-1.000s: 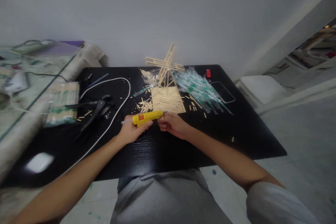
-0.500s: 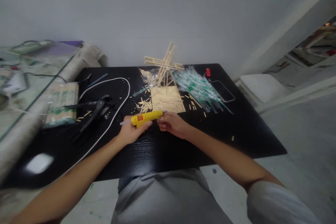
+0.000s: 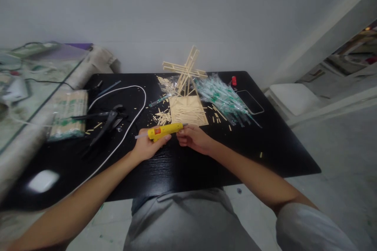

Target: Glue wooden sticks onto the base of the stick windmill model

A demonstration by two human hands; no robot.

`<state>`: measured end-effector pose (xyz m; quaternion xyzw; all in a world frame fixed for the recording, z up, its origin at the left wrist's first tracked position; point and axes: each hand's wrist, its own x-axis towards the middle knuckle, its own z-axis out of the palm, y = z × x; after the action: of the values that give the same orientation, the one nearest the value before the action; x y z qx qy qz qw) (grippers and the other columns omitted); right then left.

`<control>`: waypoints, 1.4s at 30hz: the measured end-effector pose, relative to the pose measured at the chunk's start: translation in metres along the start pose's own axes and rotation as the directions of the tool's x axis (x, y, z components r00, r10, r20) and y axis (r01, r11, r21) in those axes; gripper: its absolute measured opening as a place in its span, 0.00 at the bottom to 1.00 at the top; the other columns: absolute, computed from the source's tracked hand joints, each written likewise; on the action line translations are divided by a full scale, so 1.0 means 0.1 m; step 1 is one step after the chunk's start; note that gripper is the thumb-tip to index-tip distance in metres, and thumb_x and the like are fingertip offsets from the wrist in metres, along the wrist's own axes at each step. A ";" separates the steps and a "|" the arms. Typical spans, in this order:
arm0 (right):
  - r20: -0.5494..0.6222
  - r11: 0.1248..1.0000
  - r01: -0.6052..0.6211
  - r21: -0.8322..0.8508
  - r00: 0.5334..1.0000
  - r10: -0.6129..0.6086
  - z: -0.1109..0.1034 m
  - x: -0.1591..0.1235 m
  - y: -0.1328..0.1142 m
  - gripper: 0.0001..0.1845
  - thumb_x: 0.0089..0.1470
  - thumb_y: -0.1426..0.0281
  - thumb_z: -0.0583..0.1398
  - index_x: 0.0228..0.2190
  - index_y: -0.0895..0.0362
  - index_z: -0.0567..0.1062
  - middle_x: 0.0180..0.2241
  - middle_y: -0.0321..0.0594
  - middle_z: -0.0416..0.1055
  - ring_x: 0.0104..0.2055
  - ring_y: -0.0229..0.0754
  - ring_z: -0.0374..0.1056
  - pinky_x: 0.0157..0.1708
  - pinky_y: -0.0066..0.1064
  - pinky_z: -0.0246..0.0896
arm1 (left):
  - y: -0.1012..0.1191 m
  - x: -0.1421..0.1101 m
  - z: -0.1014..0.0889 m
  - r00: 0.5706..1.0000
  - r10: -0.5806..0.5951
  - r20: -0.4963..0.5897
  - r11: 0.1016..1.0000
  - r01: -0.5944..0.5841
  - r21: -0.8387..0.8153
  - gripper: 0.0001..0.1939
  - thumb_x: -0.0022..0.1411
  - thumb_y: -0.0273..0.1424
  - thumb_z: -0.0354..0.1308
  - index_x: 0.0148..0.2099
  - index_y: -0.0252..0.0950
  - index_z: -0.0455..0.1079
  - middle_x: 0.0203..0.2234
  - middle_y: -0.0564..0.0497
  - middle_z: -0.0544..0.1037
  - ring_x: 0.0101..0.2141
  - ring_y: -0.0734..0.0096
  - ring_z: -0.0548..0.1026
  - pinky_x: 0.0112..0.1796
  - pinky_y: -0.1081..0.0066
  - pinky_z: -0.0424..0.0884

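A yellow hot glue gun [image 3: 167, 129] lies in the grip of my left hand [image 3: 145, 148], its nozzle pointing right and a clear glue stick poking out behind. My right hand [image 3: 193, 137] is closed at the nozzle tip, fingers pinched together; whatever they hold is too small or hidden to make out. Just beyond both hands, a square wooden stick base [image 3: 173, 110] carries a pile of loose sticks [image 3: 190, 115]. Behind it rises a windmill-like stick model [image 3: 185, 70] with crossed blades.
Left on the black table [image 3: 165, 178] are pliers [image 3: 110, 123], a bag of sticks [image 3: 69, 115] and a white cable [image 3: 126, 137]. Clear-green wrappers [image 3: 224, 98], a phone-like outline [image 3: 250, 102] and a red object [image 3: 234, 80] lie right. Cut stick bits [image 3: 163, 117] are scattered about.
Almost nothing differs. The camera view has shifted slightly, while both hands and the glue gun keep the same pose.
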<state>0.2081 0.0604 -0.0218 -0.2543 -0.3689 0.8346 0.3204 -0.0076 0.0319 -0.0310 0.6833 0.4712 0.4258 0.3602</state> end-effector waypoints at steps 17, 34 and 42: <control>0.005 1.000 0.017 -0.021 1.000 -0.017 0.00 0.00 0.01 0.19 0.45 0.63 0.72 0.23 0.56 0.68 0.23 0.28 0.57 0.25 0.32 0.50 0.26 0.29 0.44 | -0.02 0.00 0.01 0.999 -0.035 -0.005 0.998 0.035 -0.047 0.17 0.62 0.42 0.66 0.29 0.34 0.74 0.17 0.53 0.75 0.16 0.76 0.70 0.18 0.77 0.67; 0.012 0.999 0.031 -0.007 0.999 -0.031 -0.01 0.00 0.01 0.17 0.46 0.64 0.71 0.23 0.56 0.69 0.23 0.28 0.57 0.25 0.32 0.51 0.26 0.28 0.45 | -0.01 0.00 0.02 0.998 -0.049 -0.024 0.998 0.048 -0.043 0.18 0.61 0.41 0.66 0.26 0.34 0.73 0.15 0.52 0.75 0.15 0.75 0.71 0.17 0.77 0.67; 0.000 1.000 0.019 0.004 1.000 -0.019 -0.01 0.01 0.01 0.18 0.45 0.64 0.73 0.23 0.57 0.69 0.23 0.28 0.58 0.24 0.32 0.51 0.25 0.28 0.45 | -0.03 0.01 0.01 0.999 -0.046 -0.027 0.998 0.045 -0.046 0.17 0.62 0.41 0.66 0.27 0.33 0.74 0.16 0.52 0.75 0.16 0.76 0.72 0.18 0.77 0.68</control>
<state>0.2076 0.0608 -0.0230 -0.2501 -0.3699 0.8322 0.3288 -0.0072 0.0333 -0.0336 0.6581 0.4817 0.4376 0.3786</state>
